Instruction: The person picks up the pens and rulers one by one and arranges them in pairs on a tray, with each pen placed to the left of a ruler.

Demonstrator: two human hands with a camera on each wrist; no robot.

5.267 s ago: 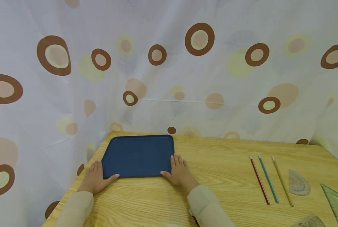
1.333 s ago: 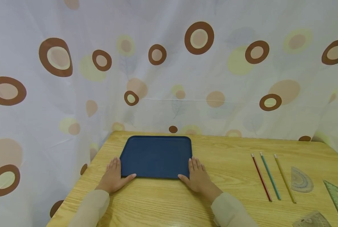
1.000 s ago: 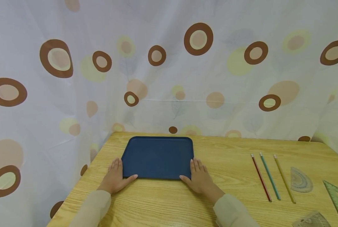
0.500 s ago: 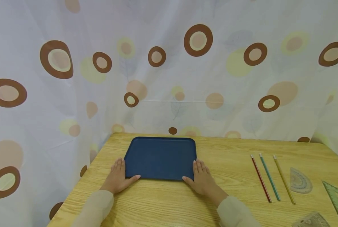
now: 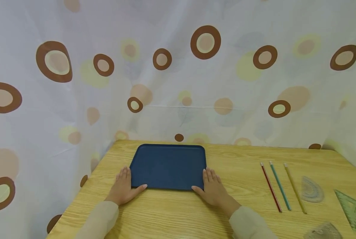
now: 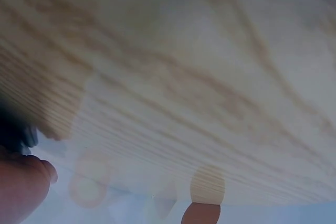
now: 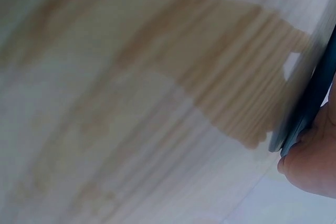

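A dark blue rectangular tray (image 5: 169,167) lies on the wooden table, left of its middle. At its left side my left hand (image 5: 122,189) lies with straight fingers along the edge, its thumb reaching to the near edge. My right hand (image 5: 212,189) mirrors this at the right side, fingers straight and thumb at the near corner. In the left wrist view a thumb (image 6: 23,187) shows beside a dark strip of the tray. The right wrist view has the thumb (image 7: 310,163) against the tray's dark edge (image 7: 310,103).
On the right of the table (image 5: 240,166) lie a red pencil (image 5: 270,187), a teal pencil (image 5: 280,186) and a yellow pencil (image 5: 295,188). Beyond them are a clear protractor (image 5: 312,190), a green set square (image 5: 349,208) and another protractor (image 5: 324,231). Patterned curtain (image 5: 180,83) surrounds the back and sides.
Since the earliest frame the tray has slid right along the table between both hands. In the last half second hands and tray hold nearly still, while the view shifts slightly.
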